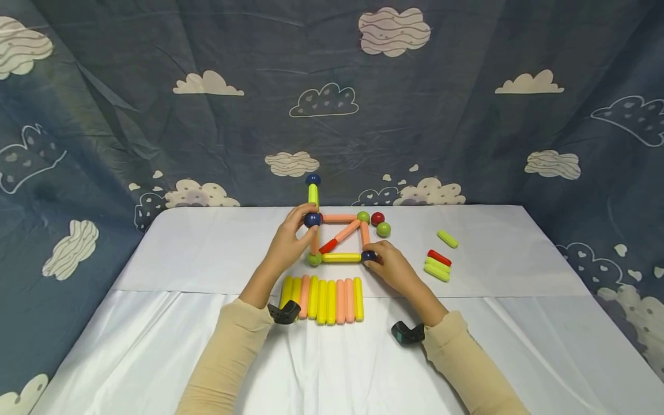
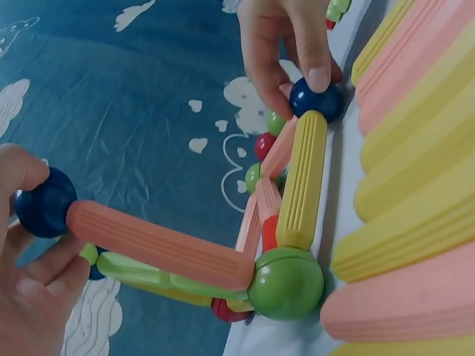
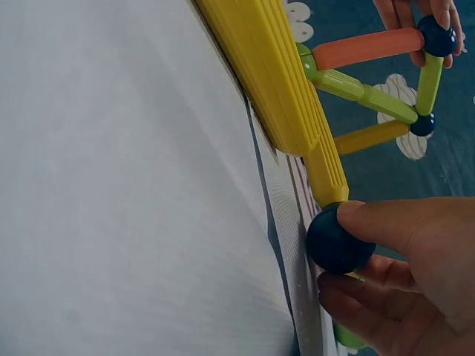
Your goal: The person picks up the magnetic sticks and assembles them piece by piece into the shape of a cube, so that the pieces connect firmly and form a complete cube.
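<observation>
A stick-and-ball frame stands on the white table. My left hand (image 1: 287,241) pinches a blue ball (image 1: 312,219) on top of a salmon stick (image 2: 159,245), which rises from the front-left green ball (image 2: 287,283). At the front-right corner, the thumb and fingers of my right hand (image 1: 395,266) hold another blue ball (image 3: 338,241) on the end of a yellow stick (image 1: 341,257). A diagonal stick with a red end (image 1: 328,246) runs to the back-right green ball (image 1: 363,217). Behind my left hand, a lime stick (image 1: 313,196) stands with a blue ball (image 1: 313,180) on top.
Several yellow and salmon sticks (image 1: 321,300) lie in a row in front of the frame. A loose red ball (image 1: 377,218) and green ball (image 1: 383,229) sit behind its right side. Short red and lime sticks (image 1: 438,268) lie farther right, below a single lime stick (image 1: 447,238).
</observation>
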Demonstrator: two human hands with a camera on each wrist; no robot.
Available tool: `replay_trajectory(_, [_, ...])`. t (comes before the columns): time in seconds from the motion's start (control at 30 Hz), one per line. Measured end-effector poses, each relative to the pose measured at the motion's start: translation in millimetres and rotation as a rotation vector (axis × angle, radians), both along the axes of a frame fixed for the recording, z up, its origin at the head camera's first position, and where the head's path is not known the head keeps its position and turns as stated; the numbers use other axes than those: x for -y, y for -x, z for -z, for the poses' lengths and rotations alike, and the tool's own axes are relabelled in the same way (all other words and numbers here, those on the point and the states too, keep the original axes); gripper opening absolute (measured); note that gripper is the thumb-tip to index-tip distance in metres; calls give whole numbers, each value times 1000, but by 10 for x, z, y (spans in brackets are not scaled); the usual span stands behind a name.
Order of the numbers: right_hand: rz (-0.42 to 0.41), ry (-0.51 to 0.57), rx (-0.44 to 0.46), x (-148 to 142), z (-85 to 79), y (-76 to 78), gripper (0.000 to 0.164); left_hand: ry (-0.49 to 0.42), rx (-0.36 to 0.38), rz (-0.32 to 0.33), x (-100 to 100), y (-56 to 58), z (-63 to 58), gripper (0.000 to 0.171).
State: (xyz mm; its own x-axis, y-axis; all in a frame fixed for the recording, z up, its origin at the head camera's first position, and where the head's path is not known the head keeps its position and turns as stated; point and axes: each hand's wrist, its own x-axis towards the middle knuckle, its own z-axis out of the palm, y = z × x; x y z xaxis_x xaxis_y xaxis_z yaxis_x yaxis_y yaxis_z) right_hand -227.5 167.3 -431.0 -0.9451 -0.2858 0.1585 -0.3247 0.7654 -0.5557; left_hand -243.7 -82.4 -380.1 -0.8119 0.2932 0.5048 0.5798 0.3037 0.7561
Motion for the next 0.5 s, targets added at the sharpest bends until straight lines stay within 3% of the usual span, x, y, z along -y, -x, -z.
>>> replay_trajectory(0.1, [-9, 7, -1, 8, 4, -8, 34, -33, -1, 36, 43, -1, 12, 36])
replay_trajectory(0.33, [-26, 25, -3, -9, 15, -10, 36, -22, -4, 74, 64, -197, -252, 34])
replay_trajectory(0.5, [-9, 43, 3, -40, -6, -87, 51, -11, 31, 74, 84, -199, -267, 35])
